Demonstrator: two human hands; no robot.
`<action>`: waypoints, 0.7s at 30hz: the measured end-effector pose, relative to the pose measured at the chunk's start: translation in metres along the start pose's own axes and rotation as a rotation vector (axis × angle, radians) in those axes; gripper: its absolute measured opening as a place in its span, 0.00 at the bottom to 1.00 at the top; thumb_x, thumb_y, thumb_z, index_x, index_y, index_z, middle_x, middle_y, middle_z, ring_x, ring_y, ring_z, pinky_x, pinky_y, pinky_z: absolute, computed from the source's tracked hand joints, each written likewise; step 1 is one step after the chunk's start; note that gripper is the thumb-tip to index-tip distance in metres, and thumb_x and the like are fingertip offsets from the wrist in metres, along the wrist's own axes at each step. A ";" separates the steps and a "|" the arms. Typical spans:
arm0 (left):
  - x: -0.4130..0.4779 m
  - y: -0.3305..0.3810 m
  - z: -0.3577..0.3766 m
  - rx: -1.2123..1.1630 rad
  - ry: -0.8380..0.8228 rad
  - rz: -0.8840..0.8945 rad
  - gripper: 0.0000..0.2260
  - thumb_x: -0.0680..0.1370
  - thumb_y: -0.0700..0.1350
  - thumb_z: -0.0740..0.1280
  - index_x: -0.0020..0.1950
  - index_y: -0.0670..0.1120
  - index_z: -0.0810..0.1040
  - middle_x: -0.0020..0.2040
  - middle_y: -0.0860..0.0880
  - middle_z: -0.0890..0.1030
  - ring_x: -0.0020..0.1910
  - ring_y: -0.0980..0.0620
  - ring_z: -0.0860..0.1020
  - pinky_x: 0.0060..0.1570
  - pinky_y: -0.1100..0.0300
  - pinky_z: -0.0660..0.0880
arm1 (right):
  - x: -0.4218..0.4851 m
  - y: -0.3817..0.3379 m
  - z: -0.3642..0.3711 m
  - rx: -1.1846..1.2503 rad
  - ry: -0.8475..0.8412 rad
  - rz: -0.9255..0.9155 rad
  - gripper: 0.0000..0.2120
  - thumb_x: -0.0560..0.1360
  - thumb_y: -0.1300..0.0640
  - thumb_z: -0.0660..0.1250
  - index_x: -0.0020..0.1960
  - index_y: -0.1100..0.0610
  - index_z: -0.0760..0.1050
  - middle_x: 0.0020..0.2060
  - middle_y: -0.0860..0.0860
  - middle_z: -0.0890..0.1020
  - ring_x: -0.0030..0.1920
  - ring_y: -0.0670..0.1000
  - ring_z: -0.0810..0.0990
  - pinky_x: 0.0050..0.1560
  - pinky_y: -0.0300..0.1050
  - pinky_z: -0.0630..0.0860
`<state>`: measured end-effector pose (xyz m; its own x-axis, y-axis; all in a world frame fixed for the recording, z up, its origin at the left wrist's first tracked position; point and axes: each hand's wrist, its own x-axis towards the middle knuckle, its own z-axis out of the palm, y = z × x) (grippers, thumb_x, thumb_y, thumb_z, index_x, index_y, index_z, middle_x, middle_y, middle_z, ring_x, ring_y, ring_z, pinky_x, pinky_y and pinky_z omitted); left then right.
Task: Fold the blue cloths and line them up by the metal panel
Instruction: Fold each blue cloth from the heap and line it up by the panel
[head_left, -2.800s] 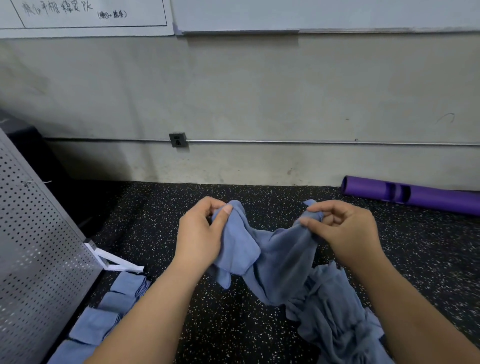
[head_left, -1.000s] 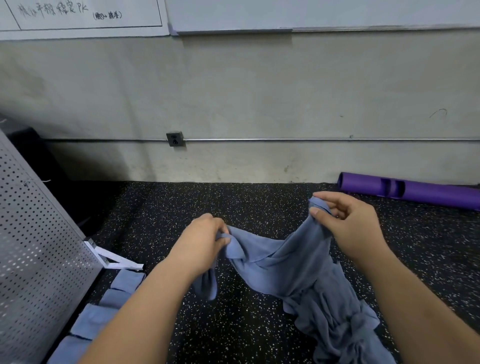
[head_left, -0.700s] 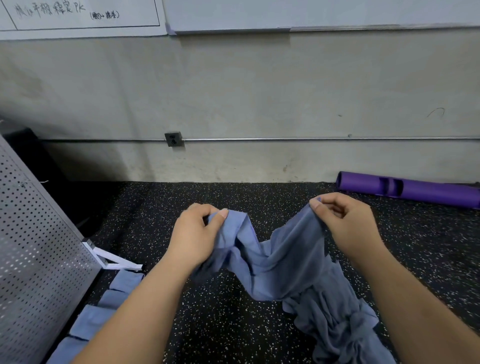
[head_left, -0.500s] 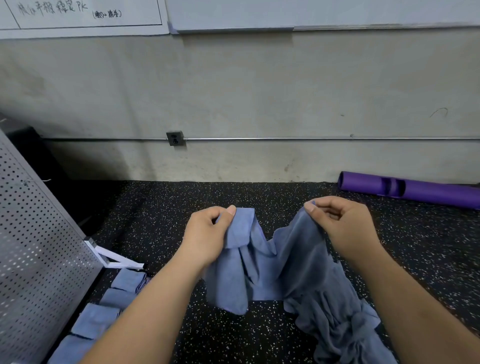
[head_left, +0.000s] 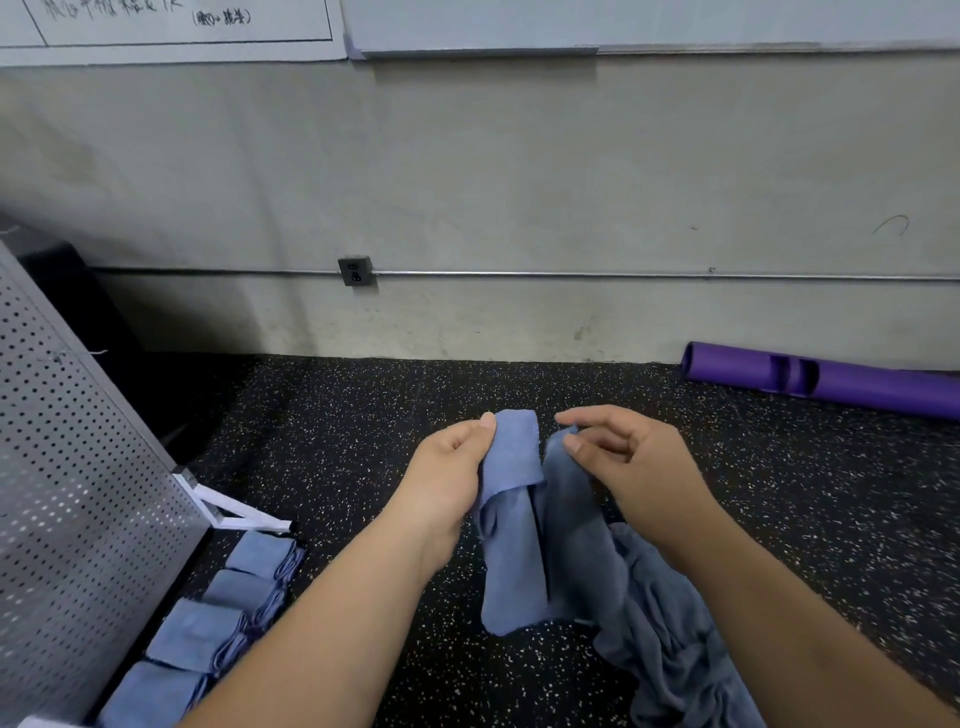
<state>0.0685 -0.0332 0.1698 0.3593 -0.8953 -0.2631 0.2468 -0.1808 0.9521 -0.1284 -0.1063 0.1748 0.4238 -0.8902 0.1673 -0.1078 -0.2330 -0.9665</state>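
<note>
Cloth (head_left: 511, 545) in left hand (head_left: 447, 467) (pile (head_left: 670, 649) beside)

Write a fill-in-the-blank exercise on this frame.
The left hand and right hand pinch the top of one ___ cloth.
___ folded cloths lie in a row beside the metal panel.
The unfolded heap lies on the person's ___ side.
Missing: blue; four; right.

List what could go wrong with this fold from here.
1. The right hand pinches only a small corner of the held cloth; it may slip and let the fold sag open.
2. The cloth's lower end hangs against the unfolded pile, so lifting might drag another cloth along.
3. The left hand has its forearm close to the folded row by the metal panel; a low swing could disturb it.
</note>
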 end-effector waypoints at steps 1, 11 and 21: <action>-0.001 0.001 0.003 -0.038 -0.010 -0.010 0.16 0.87 0.53 0.66 0.56 0.41 0.85 0.52 0.44 0.88 0.48 0.47 0.84 0.53 0.51 0.80 | -0.001 0.000 0.003 -0.016 -0.029 0.008 0.13 0.81 0.63 0.73 0.57 0.47 0.86 0.43 0.57 0.87 0.42 0.49 0.83 0.46 0.46 0.82; -0.005 -0.010 0.013 -0.039 0.059 -0.022 0.13 0.85 0.56 0.67 0.51 0.50 0.87 0.55 0.38 0.87 0.47 0.47 0.79 0.52 0.47 0.76 | -0.002 0.008 0.017 -0.029 -0.028 0.092 0.11 0.81 0.64 0.72 0.56 0.49 0.85 0.42 0.56 0.88 0.47 0.62 0.86 0.52 0.57 0.86; -0.010 -0.010 0.023 -0.142 0.101 0.090 0.05 0.85 0.46 0.70 0.59 0.47 0.83 0.45 0.43 0.83 0.44 0.47 0.80 0.47 0.50 0.80 | -0.004 0.004 0.027 0.171 0.038 0.179 0.11 0.81 0.66 0.71 0.59 0.53 0.82 0.45 0.55 0.89 0.46 0.52 0.87 0.51 0.51 0.86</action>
<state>0.0419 -0.0314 0.1664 0.4728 -0.8584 -0.1991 0.3312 -0.0363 0.9429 -0.1064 -0.0931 0.1655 0.3770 -0.9262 -0.0052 -0.0226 -0.0035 -0.9997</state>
